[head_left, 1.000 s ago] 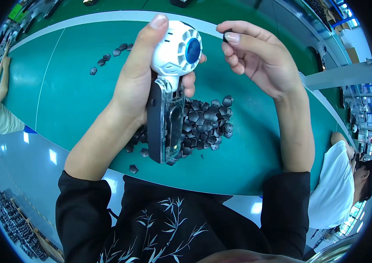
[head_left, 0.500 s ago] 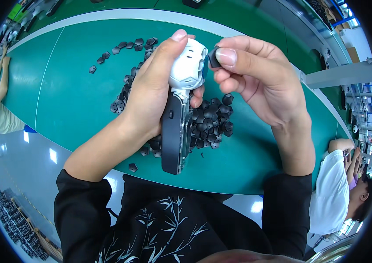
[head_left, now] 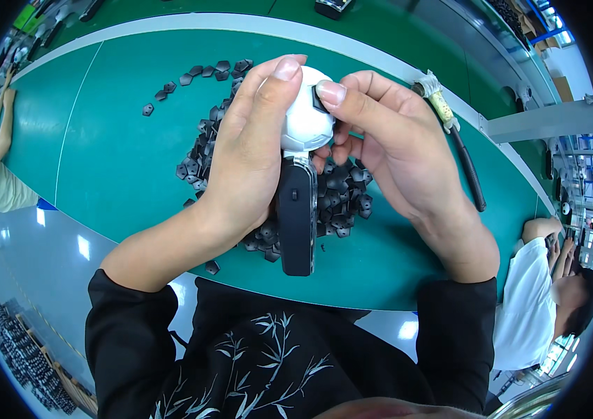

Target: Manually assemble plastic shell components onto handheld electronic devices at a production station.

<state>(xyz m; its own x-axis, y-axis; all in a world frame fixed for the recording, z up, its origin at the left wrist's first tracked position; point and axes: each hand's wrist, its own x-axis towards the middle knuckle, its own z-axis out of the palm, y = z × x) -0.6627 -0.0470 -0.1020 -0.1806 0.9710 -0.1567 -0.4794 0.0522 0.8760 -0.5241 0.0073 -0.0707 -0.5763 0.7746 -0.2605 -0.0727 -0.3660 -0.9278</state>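
Observation:
A white ball-shaped housing (head_left: pixel 303 120) sits on top of a dark rectangular body (head_left: pixel 297 223) with a clear edge. My left hand (head_left: pixel 251 133) is closed round the housing from the left, its thumb near the top. My right hand (head_left: pixel 387 129) presses a black pentagonal piece (head_left: pixel 319 101) against the housing's right side with the thumb; the other fingers curl behind and partly hide. Beneath the hands lies a heap of black pentagonal pieces (head_left: pixel 342 195), partly covered by my hands and the dark body.
A hammer-like tool with a wrapped head (head_left: pixel 439 105) and black handle lies on the green table (head_left: pixel 121 153) at right. Several loose black pieces (head_left: pixel 196 70) trail off at the upper left. Other people sit at the left and right ends. A grey metal post (head_left: pixel 548 120) reaches over the right edge.
My right hand has moved left, bringing the black piece from beside the housing onto it. The housing and body have turned and shifted slightly right. The wrapped tool has come into sight.

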